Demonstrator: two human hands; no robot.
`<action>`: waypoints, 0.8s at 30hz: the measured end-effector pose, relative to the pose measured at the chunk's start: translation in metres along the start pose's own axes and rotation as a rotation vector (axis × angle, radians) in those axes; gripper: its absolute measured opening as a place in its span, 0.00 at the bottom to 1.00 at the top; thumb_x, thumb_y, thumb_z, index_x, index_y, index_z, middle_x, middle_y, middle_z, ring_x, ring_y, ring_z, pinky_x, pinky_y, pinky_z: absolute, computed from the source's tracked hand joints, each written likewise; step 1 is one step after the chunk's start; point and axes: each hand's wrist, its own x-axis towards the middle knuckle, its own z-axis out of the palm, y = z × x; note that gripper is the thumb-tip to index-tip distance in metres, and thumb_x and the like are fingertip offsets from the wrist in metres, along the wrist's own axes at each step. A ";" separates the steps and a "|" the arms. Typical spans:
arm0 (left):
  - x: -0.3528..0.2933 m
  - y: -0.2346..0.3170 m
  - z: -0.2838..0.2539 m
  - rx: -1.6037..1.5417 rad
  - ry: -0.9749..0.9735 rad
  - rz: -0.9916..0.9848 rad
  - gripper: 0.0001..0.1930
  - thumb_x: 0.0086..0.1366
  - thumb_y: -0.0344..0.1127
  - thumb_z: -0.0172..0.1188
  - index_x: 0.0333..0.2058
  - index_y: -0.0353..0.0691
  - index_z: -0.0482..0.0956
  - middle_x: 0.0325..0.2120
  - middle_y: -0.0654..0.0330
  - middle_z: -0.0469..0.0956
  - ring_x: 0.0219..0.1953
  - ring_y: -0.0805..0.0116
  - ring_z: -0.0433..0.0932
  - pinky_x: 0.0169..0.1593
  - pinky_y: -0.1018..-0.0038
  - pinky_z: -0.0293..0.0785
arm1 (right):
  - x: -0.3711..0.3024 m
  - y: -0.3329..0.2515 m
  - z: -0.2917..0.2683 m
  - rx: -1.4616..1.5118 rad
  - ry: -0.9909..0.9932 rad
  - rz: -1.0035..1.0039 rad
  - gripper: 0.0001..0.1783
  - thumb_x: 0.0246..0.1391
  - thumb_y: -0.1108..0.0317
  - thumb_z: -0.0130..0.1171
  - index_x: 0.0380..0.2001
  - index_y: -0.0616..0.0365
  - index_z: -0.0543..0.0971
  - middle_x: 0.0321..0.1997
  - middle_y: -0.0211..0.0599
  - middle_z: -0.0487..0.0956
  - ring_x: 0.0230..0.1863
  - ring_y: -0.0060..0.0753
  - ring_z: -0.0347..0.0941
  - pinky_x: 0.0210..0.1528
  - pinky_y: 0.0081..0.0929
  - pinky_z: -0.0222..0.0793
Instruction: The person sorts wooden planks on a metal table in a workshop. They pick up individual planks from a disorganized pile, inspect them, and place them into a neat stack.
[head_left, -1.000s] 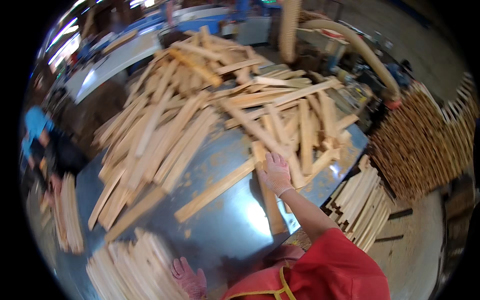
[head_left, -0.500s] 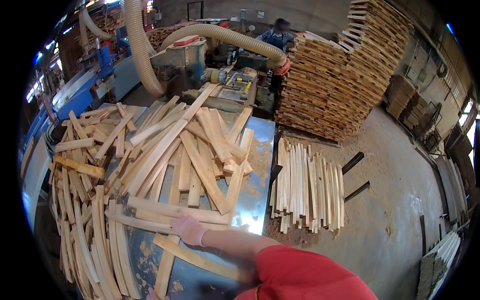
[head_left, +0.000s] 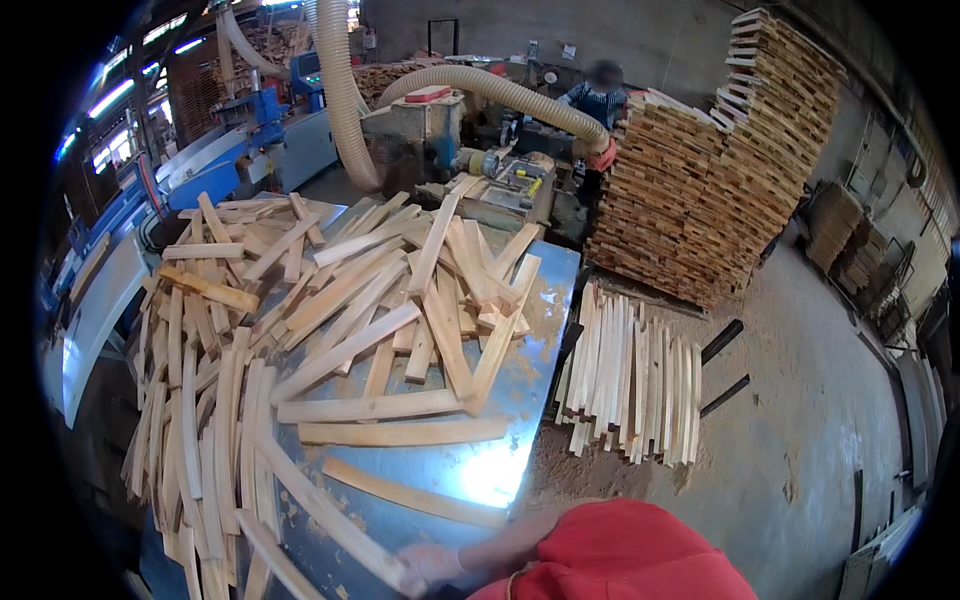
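Observation:
My right hand (head_left: 428,568), in a pale pink glove and slightly blurred, is closed on the near end of a wooden slat (head_left: 325,508) by the lower edge. This slat slants away to the far left over the metal tabletop (head_left: 400,458). My left hand is out of the picture. Left of the held slat, another slat (head_left: 272,552) runs down to the lower edge. Beyond my right hand lie a curved slat (head_left: 410,492) and a straighter slat (head_left: 400,432), both roughly crosswise. A jumbled heap of slats (head_left: 440,250) covers the far part of the table.
More slats (head_left: 205,420) lie lengthwise along the table's left side. A woodworking machine (head_left: 500,185) with a ribbed hose (head_left: 500,85) stands behind the table. At right are a bundle of slats (head_left: 630,370) on dark bars and a tall wood stack (head_left: 700,190). Another person (head_left: 592,100) stands behind.
My right hand has moved from the crosswise slats back toward me and now grips a slanting slat. My left hand, barely visible at the lower edge before, is gone from view. The view has shifted.

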 end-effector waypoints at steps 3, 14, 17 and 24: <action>-0.013 -0.015 0.031 -0.152 -0.067 -0.061 0.37 0.72 0.55 0.63 0.67 0.28 0.72 0.60 0.37 0.79 0.62 0.43 0.79 0.66 0.53 0.74 | 0.004 0.058 0.077 -0.266 -0.225 -0.084 0.24 0.43 0.55 0.67 0.41 0.61 0.86 0.38 0.51 0.88 0.40 0.49 0.86 0.45 0.43 0.78; -0.035 -0.073 0.042 -0.216 -0.043 -0.126 0.40 0.73 0.54 0.63 0.69 0.26 0.68 0.63 0.35 0.76 0.65 0.43 0.76 0.70 0.54 0.71 | 0.016 0.043 0.118 -0.463 -0.461 -0.157 0.24 0.43 0.56 0.66 0.43 0.59 0.86 0.43 0.52 0.87 0.45 0.52 0.85 0.46 0.46 0.78; -0.037 -0.086 0.029 -0.087 0.028 -0.091 0.40 0.73 0.54 0.64 0.70 0.25 0.67 0.64 0.34 0.75 0.66 0.42 0.75 0.70 0.54 0.70 | 0.008 0.024 0.067 -0.464 -0.216 -0.229 0.23 0.46 0.58 0.62 0.44 0.59 0.86 0.45 0.53 0.85 0.49 0.54 0.83 0.48 0.48 0.77; -0.046 -0.107 0.004 0.470 0.221 -0.020 0.41 0.72 0.53 0.64 0.71 0.24 0.65 0.66 0.33 0.73 0.68 0.42 0.73 0.72 0.54 0.69 | 0.020 0.018 -0.113 -0.741 0.702 -0.106 0.20 0.56 0.56 0.59 0.46 0.59 0.81 0.54 0.54 0.81 0.57 0.58 0.77 0.60 0.51 0.74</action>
